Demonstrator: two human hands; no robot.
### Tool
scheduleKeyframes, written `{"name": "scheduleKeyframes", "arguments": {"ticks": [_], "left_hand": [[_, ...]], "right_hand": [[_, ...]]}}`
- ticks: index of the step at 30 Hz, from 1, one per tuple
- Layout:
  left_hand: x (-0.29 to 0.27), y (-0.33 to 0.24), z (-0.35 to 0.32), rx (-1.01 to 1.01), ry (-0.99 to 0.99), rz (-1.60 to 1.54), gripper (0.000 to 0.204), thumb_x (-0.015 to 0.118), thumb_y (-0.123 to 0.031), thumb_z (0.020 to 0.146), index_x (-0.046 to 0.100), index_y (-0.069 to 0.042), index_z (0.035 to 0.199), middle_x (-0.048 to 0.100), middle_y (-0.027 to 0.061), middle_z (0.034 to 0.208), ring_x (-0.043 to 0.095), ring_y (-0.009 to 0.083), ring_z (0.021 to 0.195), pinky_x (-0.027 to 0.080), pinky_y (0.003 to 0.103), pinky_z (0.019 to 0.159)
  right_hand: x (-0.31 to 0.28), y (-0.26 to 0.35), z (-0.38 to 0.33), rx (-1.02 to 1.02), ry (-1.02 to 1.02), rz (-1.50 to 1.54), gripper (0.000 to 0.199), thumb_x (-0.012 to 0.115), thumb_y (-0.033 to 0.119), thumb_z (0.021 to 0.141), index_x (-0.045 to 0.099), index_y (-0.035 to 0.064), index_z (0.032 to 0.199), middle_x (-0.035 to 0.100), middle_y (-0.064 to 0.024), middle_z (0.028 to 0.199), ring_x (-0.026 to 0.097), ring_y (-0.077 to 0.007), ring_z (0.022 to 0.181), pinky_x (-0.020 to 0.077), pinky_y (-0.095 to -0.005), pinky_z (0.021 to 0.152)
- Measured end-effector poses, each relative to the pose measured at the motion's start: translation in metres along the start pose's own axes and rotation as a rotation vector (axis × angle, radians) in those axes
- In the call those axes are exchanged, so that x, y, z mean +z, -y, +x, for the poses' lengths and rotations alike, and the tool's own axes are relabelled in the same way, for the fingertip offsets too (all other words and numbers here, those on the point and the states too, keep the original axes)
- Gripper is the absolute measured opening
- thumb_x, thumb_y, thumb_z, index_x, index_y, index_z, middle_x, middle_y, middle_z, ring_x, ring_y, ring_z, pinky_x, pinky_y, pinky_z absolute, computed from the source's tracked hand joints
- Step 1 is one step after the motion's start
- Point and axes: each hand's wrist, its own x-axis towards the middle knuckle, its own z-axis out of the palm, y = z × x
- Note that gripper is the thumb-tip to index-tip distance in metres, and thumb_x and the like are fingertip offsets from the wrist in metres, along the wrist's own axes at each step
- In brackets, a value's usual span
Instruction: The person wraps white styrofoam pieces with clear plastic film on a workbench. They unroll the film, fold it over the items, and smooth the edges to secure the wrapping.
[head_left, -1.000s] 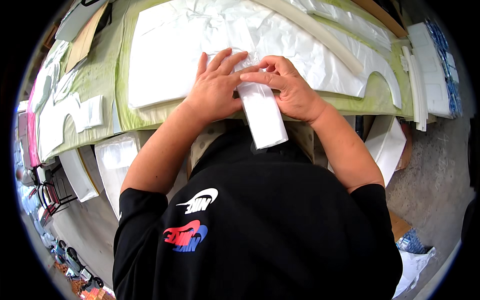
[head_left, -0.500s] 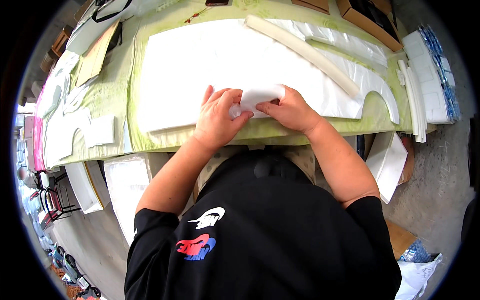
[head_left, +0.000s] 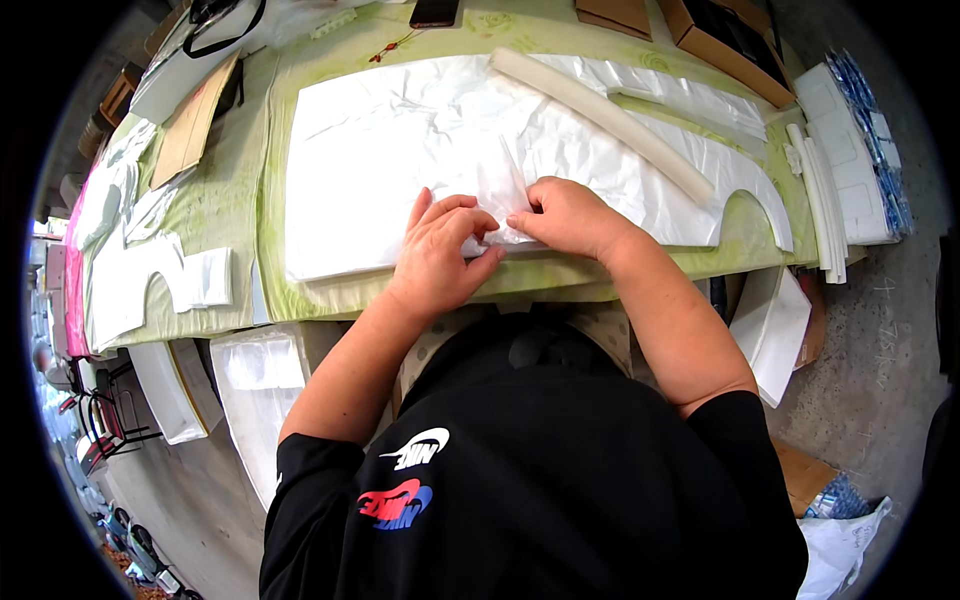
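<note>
A stack of thin white plastic film sheets (head_left: 370,150) lies on the table in front of me, rumpled on top, with a curved cutout at its right end. My right hand (head_left: 570,215) pinches a raised fold of the top film near the front edge, thumb against curled fingers. Beside it, my left hand (head_left: 440,245) has its thumb and forefinger curled about the film at that edge, its other fingers lifted. What lies between the left fingertips is partly hidden. A long cream roll or tube (head_left: 600,120) rests diagonally across the stack.
A green patterned cloth (head_left: 270,200) covers the table. Other white film pieces (head_left: 150,285) and a cardboard sheet (head_left: 195,125) lie to the left. A phone (head_left: 434,12) and an open cardboard box (head_left: 735,50) are at the back. White rolls (head_left: 820,200) lie at the right edge.
The film held up between my hands has dropped toward the stack, and the top layer is now more wrinkled. My right hand has turned knuckles-up and moved slightly nearer to me.
</note>
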Motion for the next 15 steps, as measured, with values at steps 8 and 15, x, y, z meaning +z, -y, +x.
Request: {"name": "scheduleKeyframes", "arguments": {"ticks": [8,15], "left_hand": [[-0.003,-0.002,0.011,-0.174,-0.072,-0.137,0.046,0.077,-0.015,0.081,0.065,-0.017,0.126,0.067,-0.0007,0.104,0.06,0.0247,0.118,0.025,0.059,0.119],[-0.001,0.009,0.017,-0.035,-0.07,0.046,0.049,0.075,-0.013,0.081,0.066,-0.02,0.129,0.059,0.0031,0.127,0.054,0.0259,0.127,0.025,0.059,0.119]], "right_hand": [[0.027,-0.025,-0.022,-0.39,-0.383,0.36,0.015,0.076,0.008,0.085,0.07,0.0093,0.099,0.063,-0.0098,0.105,0.06,-0.0256,0.095,0.0502,-0.0353,0.082],[0.036,-0.035,-0.016,-0.732,-0.584,-0.019,0.027,0.072,-0.003,0.076,0.068,0.0136,0.096,0.064,-0.0052,0.108,0.059,-0.0288,0.1,0.0503,-0.0378,0.087]]}}
